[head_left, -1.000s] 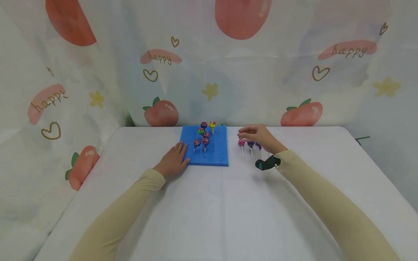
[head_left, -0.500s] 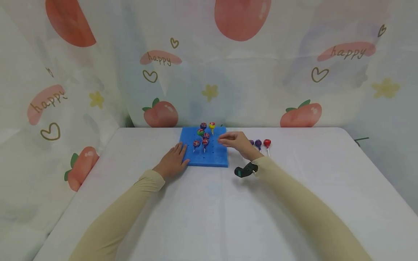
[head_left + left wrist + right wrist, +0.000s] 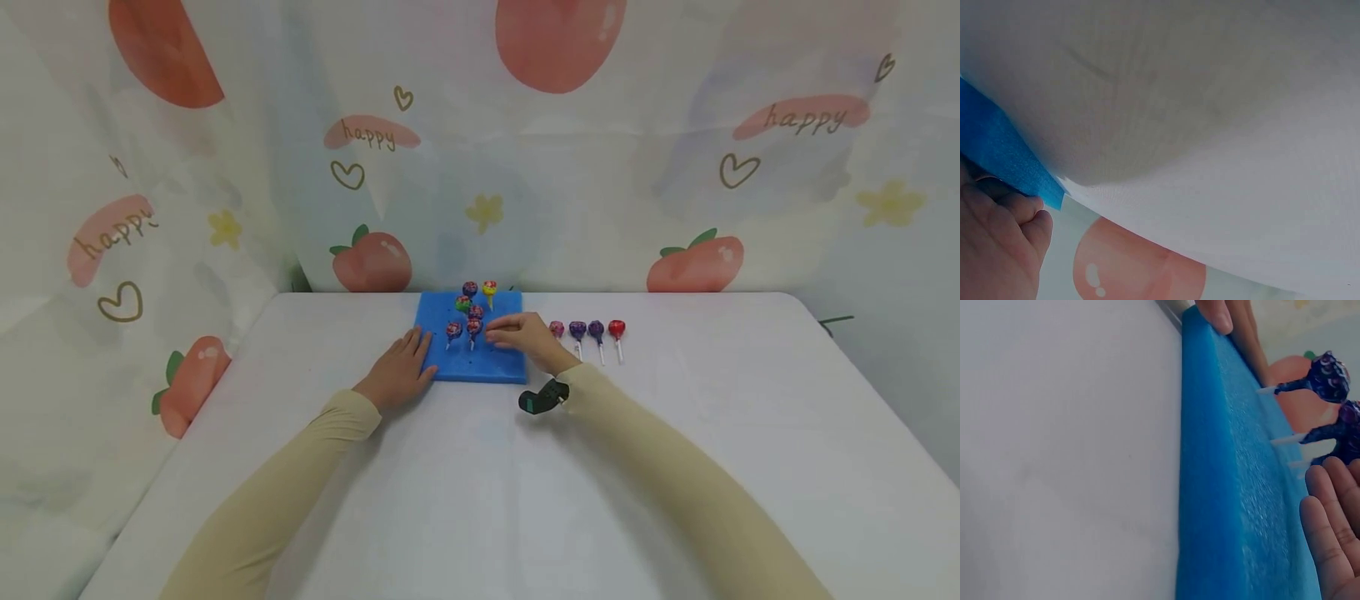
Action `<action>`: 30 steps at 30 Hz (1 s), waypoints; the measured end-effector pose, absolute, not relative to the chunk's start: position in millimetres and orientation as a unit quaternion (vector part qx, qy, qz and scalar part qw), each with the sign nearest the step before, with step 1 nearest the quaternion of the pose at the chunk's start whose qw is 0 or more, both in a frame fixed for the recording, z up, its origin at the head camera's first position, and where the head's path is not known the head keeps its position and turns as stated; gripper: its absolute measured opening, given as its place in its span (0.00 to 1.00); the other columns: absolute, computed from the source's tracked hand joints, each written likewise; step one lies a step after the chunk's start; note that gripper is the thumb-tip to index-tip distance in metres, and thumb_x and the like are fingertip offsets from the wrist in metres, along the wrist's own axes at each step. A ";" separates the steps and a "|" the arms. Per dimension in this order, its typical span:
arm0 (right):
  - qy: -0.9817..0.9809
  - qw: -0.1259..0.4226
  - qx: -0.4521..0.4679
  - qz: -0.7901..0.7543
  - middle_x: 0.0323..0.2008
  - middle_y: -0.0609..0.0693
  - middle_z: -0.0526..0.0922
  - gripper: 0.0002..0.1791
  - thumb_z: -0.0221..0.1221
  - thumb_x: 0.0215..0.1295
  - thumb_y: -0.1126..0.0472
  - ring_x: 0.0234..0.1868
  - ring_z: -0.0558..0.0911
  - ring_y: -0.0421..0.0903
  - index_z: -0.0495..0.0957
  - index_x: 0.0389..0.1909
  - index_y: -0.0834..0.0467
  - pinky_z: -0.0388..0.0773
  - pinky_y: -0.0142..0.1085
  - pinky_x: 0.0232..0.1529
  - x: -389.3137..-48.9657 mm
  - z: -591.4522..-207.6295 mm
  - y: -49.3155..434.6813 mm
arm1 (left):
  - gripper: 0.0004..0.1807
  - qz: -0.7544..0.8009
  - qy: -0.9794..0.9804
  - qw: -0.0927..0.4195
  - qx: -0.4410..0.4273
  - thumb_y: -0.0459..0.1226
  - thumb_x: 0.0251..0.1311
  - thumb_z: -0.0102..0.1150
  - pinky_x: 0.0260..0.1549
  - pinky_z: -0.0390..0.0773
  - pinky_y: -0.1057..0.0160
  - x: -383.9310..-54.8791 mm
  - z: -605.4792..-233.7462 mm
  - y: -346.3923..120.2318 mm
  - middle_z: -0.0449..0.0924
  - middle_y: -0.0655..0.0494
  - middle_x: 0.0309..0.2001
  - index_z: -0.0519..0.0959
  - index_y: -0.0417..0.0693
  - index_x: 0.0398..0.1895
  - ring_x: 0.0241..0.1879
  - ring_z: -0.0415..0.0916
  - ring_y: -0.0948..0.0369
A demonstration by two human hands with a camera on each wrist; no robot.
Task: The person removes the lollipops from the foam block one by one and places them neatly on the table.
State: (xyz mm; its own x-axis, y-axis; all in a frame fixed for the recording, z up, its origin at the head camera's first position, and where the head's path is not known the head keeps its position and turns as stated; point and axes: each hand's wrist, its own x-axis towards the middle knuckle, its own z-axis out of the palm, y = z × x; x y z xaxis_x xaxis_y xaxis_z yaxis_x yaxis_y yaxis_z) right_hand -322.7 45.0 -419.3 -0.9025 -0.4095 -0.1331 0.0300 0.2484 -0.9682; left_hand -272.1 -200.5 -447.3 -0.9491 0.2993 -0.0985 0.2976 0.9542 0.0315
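Observation:
A blue foam board (image 3: 491, 367) with small holes lies at the back of the table, several wrapped lollipops standing in it. My left hand (image 3: 397, 368) rests flat on its left edge, fingers extended. Over the board's right part hovers my right hand (image 3: 531, 340), its fingertips close to a dark-wrapped lollipop (image 3: 474, 327) at the front. In the right wrist view, my right hand's fingers (image 3: 1325, 540) look nearly straight, and I see nothing between them. The left wrist view shows my left hand (image 3: 1004, 244) against the board's side (image 3: 1029, 169).
Right of the board, a row of lollipops lies on the white table (image 3: 480, 483): a pink one (image 3: 557, 328), two purple ones (image 3: 577, 330) and a red one (image 3: 617, 327). Behind the table hangs a printed cloth (image 3: 562, 167). A black device (image 3: 542, 398) sits on my right wrist.
My right hand has moved left from above the lollipop row to over the board, uncovering the red lollipop. My left hand has stayed in place.

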 end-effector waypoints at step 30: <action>0.858 0.146 -0.125 -0.476 0.50 0.58 0.83 0.14 0.60 0.62 0.62 0.54 0.79 0.51 0.81 0.48 0.62 0.73 0.44 0.60 -329.7 -432.3 14.7 | 0.38 0.009 0.987 0.046 0.152 0.53 0.70 0.36 0.72 0.48 0.51 -273.3 -448.2 -199.9 0.42 0.40 0.75 0.46 0.39 0.73 0.75 0.41 0.47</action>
State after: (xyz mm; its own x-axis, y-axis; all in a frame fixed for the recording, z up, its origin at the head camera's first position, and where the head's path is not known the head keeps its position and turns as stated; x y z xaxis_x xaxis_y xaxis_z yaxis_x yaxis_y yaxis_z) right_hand -329.7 14.7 -432.3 -0.9260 -0.3541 -0.1311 -0.0760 0.5149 -0.8539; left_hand -273.3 -199.9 -448.2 -0.9494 0.3016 -0.0882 0.2999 0.9534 0.0318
